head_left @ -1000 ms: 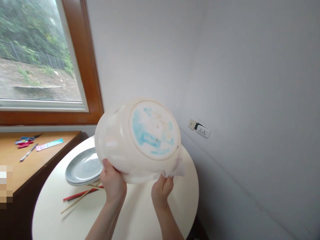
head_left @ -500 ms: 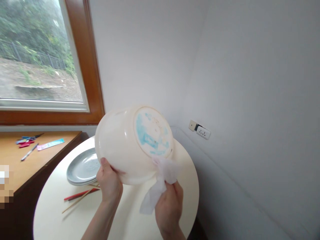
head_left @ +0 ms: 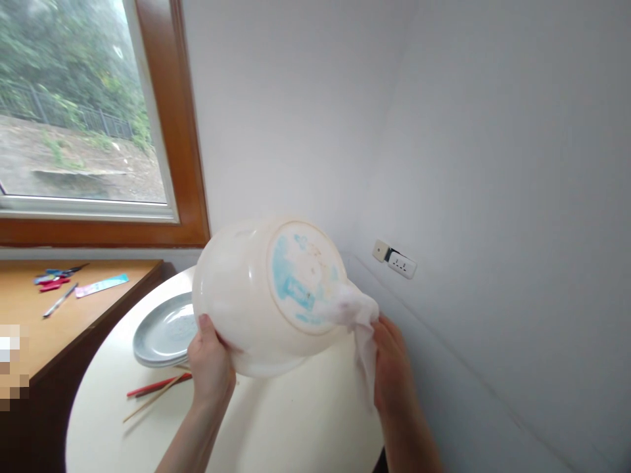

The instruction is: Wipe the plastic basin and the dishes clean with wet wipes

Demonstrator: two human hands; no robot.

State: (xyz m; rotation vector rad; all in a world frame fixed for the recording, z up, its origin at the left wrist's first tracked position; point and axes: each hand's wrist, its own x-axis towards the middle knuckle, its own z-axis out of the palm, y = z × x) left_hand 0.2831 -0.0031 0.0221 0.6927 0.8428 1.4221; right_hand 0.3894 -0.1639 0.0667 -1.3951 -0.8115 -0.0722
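Observation:
A white plastic bowl or basin [head_left: 236,282] is tipped on its side above the round table, its bottom turned toward me and to the right. Faded blue marks and a brownish stain show on that bottom. My left hand [head_left: 211,358] grips the rim at the lower left, thumb on the outer wall; its other fingers are hidden. In my right hand [head_left: 394,364] is a thin white tissue [head_left: 362,315], pinched and pressed against the lower right edge of the bottom. The tissue's loose end hangs down beside my fingers.
Stacked grey oval plates [head_left: 165,332] and several chopsticks [head_left: 155,387] lie on the white round table [head_left: 296,427]. On the wooden desk [head_left: 123,309] are scissors [head_left: 56,279], a pen [head_left: 60,301] and a pink-blue packet [head_left: 102,286]. A wall socket [head_left: 401,263] is at right.
My right hand and the tissue have moved right and slightly up, from below the bowl to the right edge of its bottom. The bowl sits slightly lower and farther right.

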